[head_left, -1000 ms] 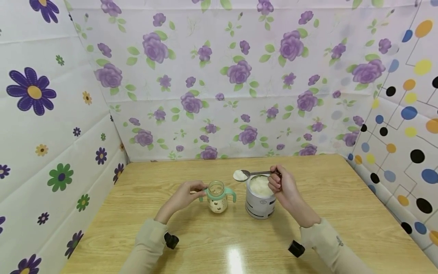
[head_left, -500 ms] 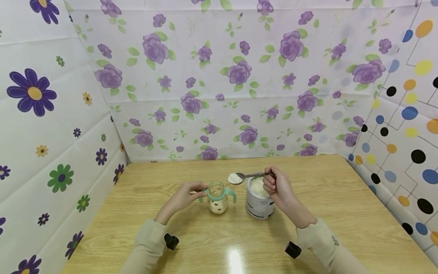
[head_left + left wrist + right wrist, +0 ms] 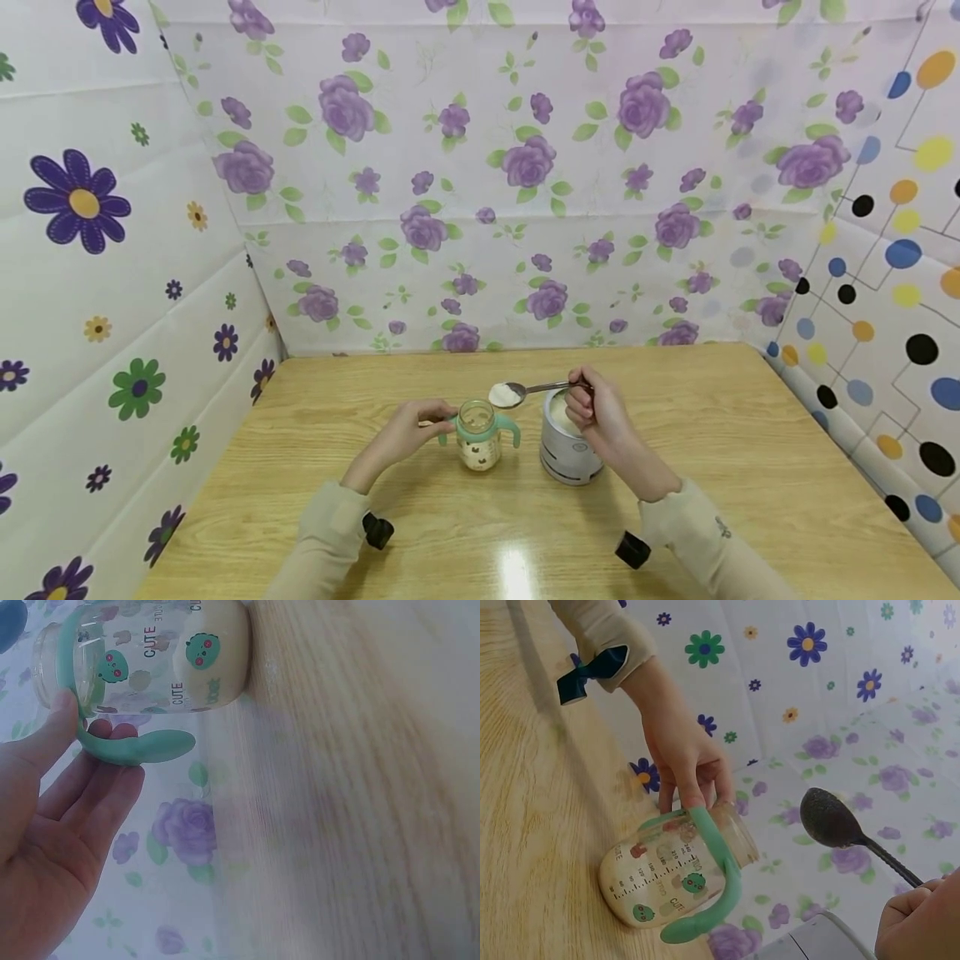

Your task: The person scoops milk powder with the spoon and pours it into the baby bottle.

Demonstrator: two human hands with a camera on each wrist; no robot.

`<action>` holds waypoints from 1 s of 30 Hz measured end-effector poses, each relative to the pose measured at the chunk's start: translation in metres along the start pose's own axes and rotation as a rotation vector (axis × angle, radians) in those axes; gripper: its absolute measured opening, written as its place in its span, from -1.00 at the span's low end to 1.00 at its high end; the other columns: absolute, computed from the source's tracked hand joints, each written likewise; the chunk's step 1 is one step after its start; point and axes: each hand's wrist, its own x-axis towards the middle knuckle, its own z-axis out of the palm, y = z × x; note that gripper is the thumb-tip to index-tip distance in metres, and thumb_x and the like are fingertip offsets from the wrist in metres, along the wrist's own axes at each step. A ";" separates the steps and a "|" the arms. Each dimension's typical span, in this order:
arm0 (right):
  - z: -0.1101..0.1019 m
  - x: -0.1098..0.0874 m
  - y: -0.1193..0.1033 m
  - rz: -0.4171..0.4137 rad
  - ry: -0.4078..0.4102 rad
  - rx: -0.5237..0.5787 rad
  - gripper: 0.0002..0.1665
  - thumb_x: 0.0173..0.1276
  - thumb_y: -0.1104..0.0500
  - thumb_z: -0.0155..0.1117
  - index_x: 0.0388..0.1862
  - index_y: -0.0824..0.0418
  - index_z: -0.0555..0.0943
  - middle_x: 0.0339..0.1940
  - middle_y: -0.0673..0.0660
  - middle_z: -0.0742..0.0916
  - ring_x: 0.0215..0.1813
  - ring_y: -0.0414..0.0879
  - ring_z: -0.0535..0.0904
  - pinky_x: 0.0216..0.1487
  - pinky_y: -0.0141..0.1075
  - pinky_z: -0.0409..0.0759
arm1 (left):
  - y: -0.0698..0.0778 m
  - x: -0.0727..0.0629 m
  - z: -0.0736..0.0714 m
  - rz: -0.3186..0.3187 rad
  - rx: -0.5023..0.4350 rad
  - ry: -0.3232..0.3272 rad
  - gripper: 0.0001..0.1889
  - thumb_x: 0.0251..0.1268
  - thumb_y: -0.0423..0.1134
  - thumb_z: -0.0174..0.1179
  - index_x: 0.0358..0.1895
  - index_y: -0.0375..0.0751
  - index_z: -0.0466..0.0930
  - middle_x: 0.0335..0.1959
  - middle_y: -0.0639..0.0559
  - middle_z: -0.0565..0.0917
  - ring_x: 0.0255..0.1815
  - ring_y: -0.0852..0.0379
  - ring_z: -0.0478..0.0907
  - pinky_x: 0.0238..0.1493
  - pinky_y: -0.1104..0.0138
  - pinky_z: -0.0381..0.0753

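A clear baby bottle (image 3: 480, 456) with a green collar and two handles stands upright and uncapped on the table, with pale contents in its lower part. My left hand (image 3: 402, 431) pinches its left handle (image 3: 142, 747), thumb near the neck in the left wrist view. In my right hand (image 3: 602, 414) I grip a metal spoon (image 3: 546, 387) by the handle. Its bowl, seen from below as a dark spoon bowl (image 3: 829, 817) in the right wrist view, carries a heap of white powder (image 3: 502, 395) above and just right of the bottle's open mouth.
A grey-white open can (image 3: 570, 461) of pale powder stands right of the bottle, partly behind my right hand. The wooden table (image 3: 315, 417) meets a flowered cloth (image 3: 450, 250) at the back. Patterned cloths hang on both sides.
My right hand has moved left with the loaded spoon, from over the can towards the bottle's mouth. The left hand stays on the bottle's handle.
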 end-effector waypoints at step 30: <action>0.008 0.003 0.007 0.002 -0.022 -0.093 -0.60 0.64 0.07 -0.31 -0.37 0.13 0.40 -0.77 -0.13 0.33 -0.73 -0.32 0.15 -0.68 -0.52 0.09 | 0.000 -0.001 0.001 -0.002 -0.015 0.000 -0.71 0.31 -0.24 0.24 0.06 -0.17 0.66 0.00 -0.01 0.70 -0.04 0.08 0.65 0.06 0.22 0.66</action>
